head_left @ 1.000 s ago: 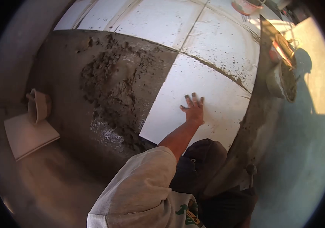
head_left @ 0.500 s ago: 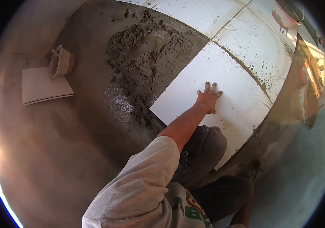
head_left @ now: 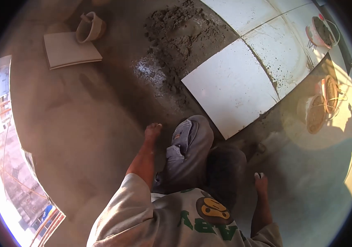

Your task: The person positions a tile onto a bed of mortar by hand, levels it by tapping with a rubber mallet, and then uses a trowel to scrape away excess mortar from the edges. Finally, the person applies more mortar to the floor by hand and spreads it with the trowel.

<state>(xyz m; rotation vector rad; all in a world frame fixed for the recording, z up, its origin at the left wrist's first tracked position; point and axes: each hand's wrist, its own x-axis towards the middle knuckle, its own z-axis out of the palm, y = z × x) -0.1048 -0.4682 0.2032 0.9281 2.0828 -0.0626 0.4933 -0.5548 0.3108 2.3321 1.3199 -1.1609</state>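
My left hand (head_left: 153, 131) hangs beside my raised knee, off the tile, with its fingers curled in and nothing visible in them. My right hand (head_left: 260, 181) is low on the other side of my body. Its fingers are drawn together, their tips look whitish, and I see no object in them. In front of my knees lies a large white floor tile (head_left: 233, 90), one corner pointing toward me. Rough grey mortar (head_left: 180, 33) is spread along its left side, with a patch of white powder (head_left: 150, 73) at the near end.
At the upper left a small bucket (head_left: 90, 29) rests on stacked tiles (head_left: 68, 51). More laid tiles (head_left: 291, 45) continue beyond the white one. A mortar bucket (head_left: 322, 33) stands at the upper right, and two filled buckets (head_left: 316, 114) sit lower down. An open edge (head_left: 19, 140) runs along the left.
My left hand has come off the white tile and moved back beside my knee. My body has drawn back from the tile, and my right hand has come into view.
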